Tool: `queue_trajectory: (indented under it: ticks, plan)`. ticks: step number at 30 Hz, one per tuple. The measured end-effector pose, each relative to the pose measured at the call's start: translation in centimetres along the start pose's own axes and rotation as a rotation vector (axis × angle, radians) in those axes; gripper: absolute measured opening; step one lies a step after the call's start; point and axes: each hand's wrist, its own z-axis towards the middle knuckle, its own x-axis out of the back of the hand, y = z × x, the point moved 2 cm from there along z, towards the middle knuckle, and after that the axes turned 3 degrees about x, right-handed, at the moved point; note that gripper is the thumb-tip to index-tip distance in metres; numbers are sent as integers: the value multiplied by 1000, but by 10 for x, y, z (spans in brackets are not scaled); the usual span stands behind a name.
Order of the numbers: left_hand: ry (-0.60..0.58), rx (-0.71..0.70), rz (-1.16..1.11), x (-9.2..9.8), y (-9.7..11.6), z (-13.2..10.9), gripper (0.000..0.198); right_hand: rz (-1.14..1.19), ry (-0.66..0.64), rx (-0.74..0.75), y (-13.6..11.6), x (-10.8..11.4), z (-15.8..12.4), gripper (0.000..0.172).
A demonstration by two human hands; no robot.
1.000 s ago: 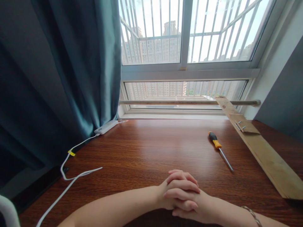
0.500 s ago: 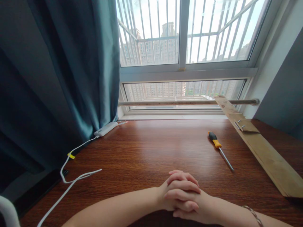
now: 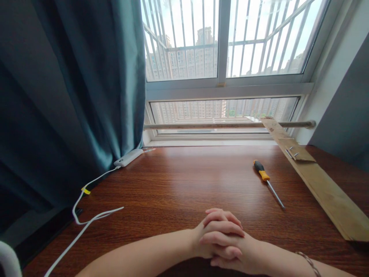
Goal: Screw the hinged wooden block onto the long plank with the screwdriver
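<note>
Beyond the interlaced fingers (image 3: 223, 227), rightward, lies a screwdriver (image 3: 261, 171); left hand (image 3: 204, 237) and right hand (image 3: 245, 250) clasp each other, apparently resting; any reach calls for unclasping.

A hand has wide open room on the table (image 3: 187, 177), between the white cord (image 3: 72, 243) and the screwdriver (image 3: 264, 176). Long cardboard (image 3: 319, 186) blocks the right. The curtain (image 3: 98, 96) and white box (image 3: 128, 157) block the back left; a pole (image 3: 201, 125) crosses the window (image 3: 184, 136).
</note>
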Motion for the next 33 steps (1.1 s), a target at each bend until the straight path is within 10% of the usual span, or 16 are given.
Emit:
queue_trajectory:
  ticks: [3, 11, 33]
  plan:
    - [-27, 30, -62, -1, 2, -1, 36, 4, 20, 12, 1, 0, -1, 47]
    - [649, 546, -481, 6, 51, -5, 48, 36, 39, -22, 2, 0, -1, 51]
    - [682, 609, -522, 8, 47, -1, 37, 27, 15, -24, 1, -1, -1, 48]
